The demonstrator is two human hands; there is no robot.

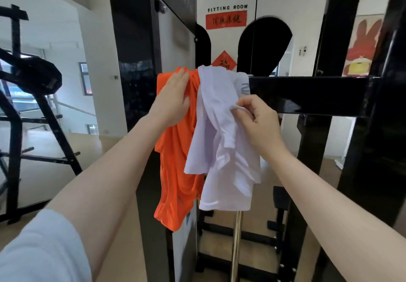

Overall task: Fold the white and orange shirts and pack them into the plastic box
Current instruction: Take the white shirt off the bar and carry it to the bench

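An orange shirt and a white shirt hang side by side over the left end of a black horizontal bar of a gym machine. My left hand lies on the upper part of the orange shirt, fingers curled around the cloth. My right hand pinches a fold of the white shirt between thumb and fingers. No plastic box is in view.
A black upright post stands behind the shirts, and a thick black frame post rises at right. A chrome rod runs down below the white shirt. Another black machine stands at left on the wooden floor.
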